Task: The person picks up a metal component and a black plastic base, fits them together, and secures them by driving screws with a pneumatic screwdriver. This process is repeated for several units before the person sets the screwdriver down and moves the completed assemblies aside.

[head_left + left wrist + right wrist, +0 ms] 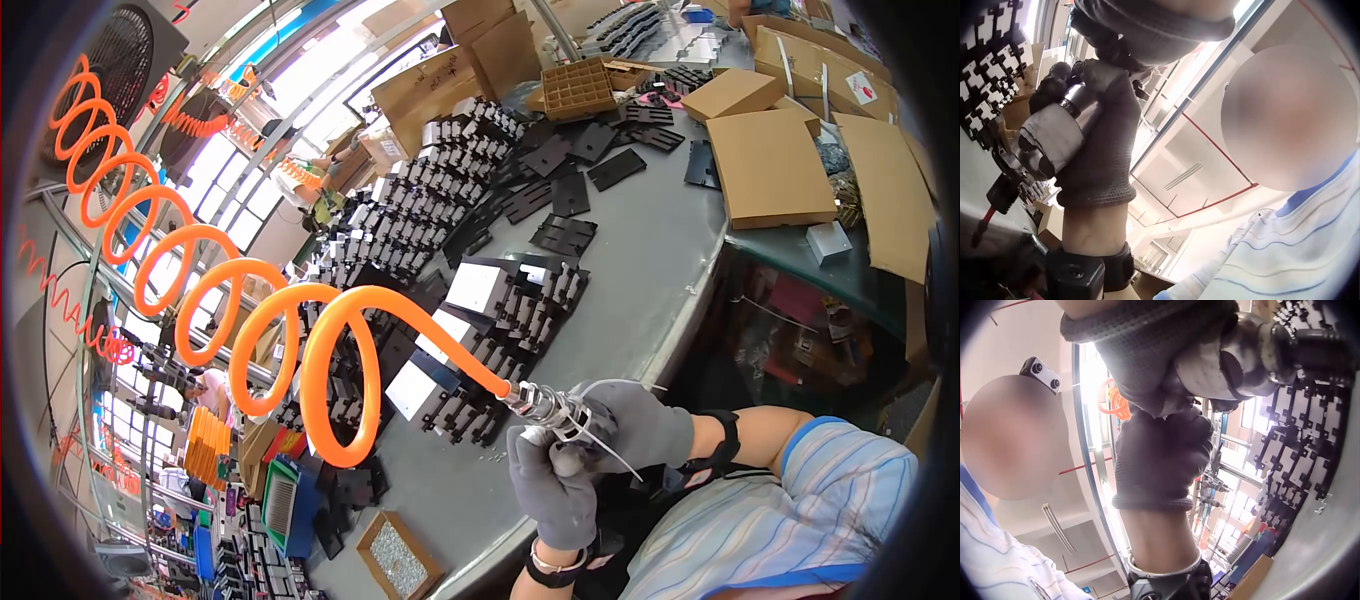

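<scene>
A silver air screwdriver (1052, 136) with a dark ribbed nose (1005, 194) is held by my gloved right hand (640, 428), its fingers wrapped around the body. In the right wrist view the tool's metal body (1225, 365) points toward the table. An orange coiled air hose (340, 375) joins its metal fitting (540, 405). My gloved left hand (557, 490) is curled close beside the fitting, thumb and fingers gripping at the tool's upper end; the fingertips are partly hidden. A thin white tie (615, 455) sticks out from the fitting. Both hands are above the table's near edge.
Black assemblies with silver pieces (480, 345) stack on the grey table (640, 270), with white blocks (410, 390) among them. Loose black plates (570, 195) lie farther back. A small box of metal bits (400, 560) sits near the edge. Cardboard boxes (770, 170) stand at the right.
</scene>
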`<state>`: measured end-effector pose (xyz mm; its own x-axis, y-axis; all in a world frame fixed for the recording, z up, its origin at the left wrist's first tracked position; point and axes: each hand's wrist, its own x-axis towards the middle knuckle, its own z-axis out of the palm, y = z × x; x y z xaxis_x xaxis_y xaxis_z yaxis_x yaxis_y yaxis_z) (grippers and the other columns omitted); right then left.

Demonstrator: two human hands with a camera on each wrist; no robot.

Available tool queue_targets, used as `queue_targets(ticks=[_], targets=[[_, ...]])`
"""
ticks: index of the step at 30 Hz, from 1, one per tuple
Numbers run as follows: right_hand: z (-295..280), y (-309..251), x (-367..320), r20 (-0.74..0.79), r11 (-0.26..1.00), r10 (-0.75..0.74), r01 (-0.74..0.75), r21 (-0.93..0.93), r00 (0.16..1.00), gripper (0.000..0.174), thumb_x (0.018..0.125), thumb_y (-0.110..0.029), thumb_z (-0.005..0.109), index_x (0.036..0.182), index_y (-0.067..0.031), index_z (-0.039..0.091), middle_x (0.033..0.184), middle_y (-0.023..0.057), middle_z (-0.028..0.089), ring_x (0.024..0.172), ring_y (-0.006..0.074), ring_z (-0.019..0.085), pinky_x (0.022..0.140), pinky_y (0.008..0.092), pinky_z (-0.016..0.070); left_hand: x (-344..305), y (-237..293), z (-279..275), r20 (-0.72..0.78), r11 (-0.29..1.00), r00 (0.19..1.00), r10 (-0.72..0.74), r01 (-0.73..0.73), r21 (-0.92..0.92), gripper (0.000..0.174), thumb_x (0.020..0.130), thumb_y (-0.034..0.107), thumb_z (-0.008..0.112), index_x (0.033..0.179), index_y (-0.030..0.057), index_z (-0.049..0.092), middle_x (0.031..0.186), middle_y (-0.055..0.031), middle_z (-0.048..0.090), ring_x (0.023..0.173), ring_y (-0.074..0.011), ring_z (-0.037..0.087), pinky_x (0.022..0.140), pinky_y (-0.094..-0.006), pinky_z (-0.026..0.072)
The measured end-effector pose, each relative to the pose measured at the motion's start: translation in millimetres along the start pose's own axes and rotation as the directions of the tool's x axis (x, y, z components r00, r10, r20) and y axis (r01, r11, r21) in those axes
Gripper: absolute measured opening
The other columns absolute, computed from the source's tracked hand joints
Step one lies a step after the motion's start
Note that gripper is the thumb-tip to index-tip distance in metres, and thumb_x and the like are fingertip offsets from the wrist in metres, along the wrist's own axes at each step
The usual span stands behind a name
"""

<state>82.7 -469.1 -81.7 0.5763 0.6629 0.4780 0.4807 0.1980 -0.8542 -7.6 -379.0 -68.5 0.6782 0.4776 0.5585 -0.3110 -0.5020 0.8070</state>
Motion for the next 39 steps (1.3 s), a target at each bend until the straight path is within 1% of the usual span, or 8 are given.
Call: queue_targets(ticks=[1, 3, 6, 7, 9, 25, 27, 39], targets=[[-0.2, -1.7, 0.1, 0.009, 1.000, 0.007, -0.007, -0.004, 1.000, 0.043, 0.067, -0.022, 0.075, 0.102, -0.0055, 0.055, 0.090, 0.0106, 0.063, 0.081, 0.0241, 0.063, 0.071, 0.0319, 0.0499, -1.1, -3.8, 0.3, -0.004, 1.000, 1.000, 0.000, 0.000, 0.005, 0.055, 0.091, 0.049, 0.046, 0.106, -0.0037, 0.049, 0.096, -0.0082, 0.054, 0.084, -0.0131, 0.052, 0.076, -0.0271, 0.0434], [3.6, -0.6, 1.1, 0.027, 1.000, 0.010, -0.010, 0.001, 1.000, 0.042, 0.068, -0.022, 0.074, 0.102, -0.0051, 0.055, 0.090, 0.0108, 0.063, 0.080, 0.0241, 0.063, 0.072, 0.0317, 0.0497, -3.2, -13.2, -0.6, -0.081, 0.994, 0.992, 0.093, -0.088, 0.057, 0.036, 0.089, 0.035, 0.054, 0.093, -0.0005, 0.052, 0.082, -0.0085, 0.048, 0.074, -0.0207, 0.049, 0.065, -0.0309, 0.0400], [11.2, 7.1, 3.6, -0.098, 0.996, -0.060, 0.066, 0.056, 0.993, 0.036, 0.056, -0.020, 0.082, 0.082, -0.0073, 0.060, 0.073, 0.0086, 0.059, 0.063, 0.0245, 0.056, 0.062, 0.0309, 0.0469, -0.6, -11.1, -5.0, -0.018, 0.975, 0.990, 0.142, -0.137, 0.174, 0.029, 0.089, 0.028, 0.054, 0.095, 0.0000, 0.052, 0.081, -0.0115, 0.047, 0.072, -0.0265, 0.047, 0.064, -0.0343, 0.0388], [9.8, 6.7, 3.6, -0.097, 0.996, -0.064, 0.070, 0.057, 0.993, 0.036, 0.056, -0.020, 0.082, 0.082, -0.0073, 0.060, 0.073, 0.0086, 0.059, 0.063, 0.0245, 0.056, 0.062, 0.0309, 0.0469, -0.5, -12.4, -5.7, -0.020, 0.974, 0.989, 0.146, -0.140, 0.176, 0.029, 0.089, 0.028, 0.054, 0.095, 0.0000, 0.052, 0.081, -0.0115, 0.047, 0.072, -0.0265, 0.047, 0.064, -0.0343, 0.0388], [6.0, 4.3, 2.3, 0.004, 0.996, -0.060, 0.060, -0.067, 0.998, 0.038, 0.072, -0.022, 0.072, 0.100, -0.0037, 0.055, 0.089, 0.0119, 0.060, 0.079, 0.0254, 0.061, 0.071, 0.0311, 0.0487, -1.9, -16.5, -5.7, -0.036, 0.971, 0.988, 0.150, -0.140, 0.194, 0.027, 0.088, 0.026, 0.054, 0.096, 0.0003, 0.052, 0.080, -0.0118, 0.048, 0.072, -0.0270, 0.048, 0.063, -0.0351, 0.0387], [8.3, 4.3, 2.0, 0.011, 0.996, -0.055, 0.055, -0.073, 0.998, 0.037, 0.068, -0.022, 0.074, 0.094, -0.0031, 0.055, 0.085, 0.0136, 0.059, 0.078, 0.0294, 0.060, 0.069, 0.0332, 0.0481, -5.6, -19.1, -6.4, -0.063, 0.979, 0.992, 0.110, -0.097, 0.180, 0.027, 0.088, 0.028, 0.053, 0.094, 0.0012, 0.052, 0.076, -0.0109, 0.045, 0.066, -0.0270, 0.046, 0.059, -0.0362, 0.0376], [9.2, 6.9, 1.7, -0.008, 0.989, -0.104, 0.103, -0.102, 0.995, 0.037, 0.068, -0.024, 0.074, 0.092, -0.0030, 0.055, 0.084, 0.0133, 0.058, 0.077, 0.0299, 0.059, 0.069, 0.0336, 0.0479, -3.7, -13.4, -7.6, -0.034, 0.923, 0.980, 0.198, -0.175, 0.342, 0.025, 0.088, 0.025, 0.054, 0.095, 0.0011, 0.052, 0.077, -0.0111, 0.045, 0.066, -0.0273, 0.046, 0.059, -0.0365, 0.0373], [13.0, 14.8, 2.3, -0.021, 0.997, -0.073, 0.073, 0.001, 0.997, 0.043, 0.064, -0.029, 0.078, 0.091, -0.0031, 0.057, 0.080, 0.0141, 0.058, 0.074, 0.0315, 0.058, 0.067, 0.0349, 0.0476, -0.8, -14.1, -9.2, 0.000, 0.909, 0.981, 0.194, -0.180, 0.375, 0.025, 0.087, 0.023, 0.055, 0.094, -0.0003, 0.049, 0.079, -0.0121, 0.047, 0.065, -0.0268, 0.047, 0.058, -0.0368, 0.0381]])
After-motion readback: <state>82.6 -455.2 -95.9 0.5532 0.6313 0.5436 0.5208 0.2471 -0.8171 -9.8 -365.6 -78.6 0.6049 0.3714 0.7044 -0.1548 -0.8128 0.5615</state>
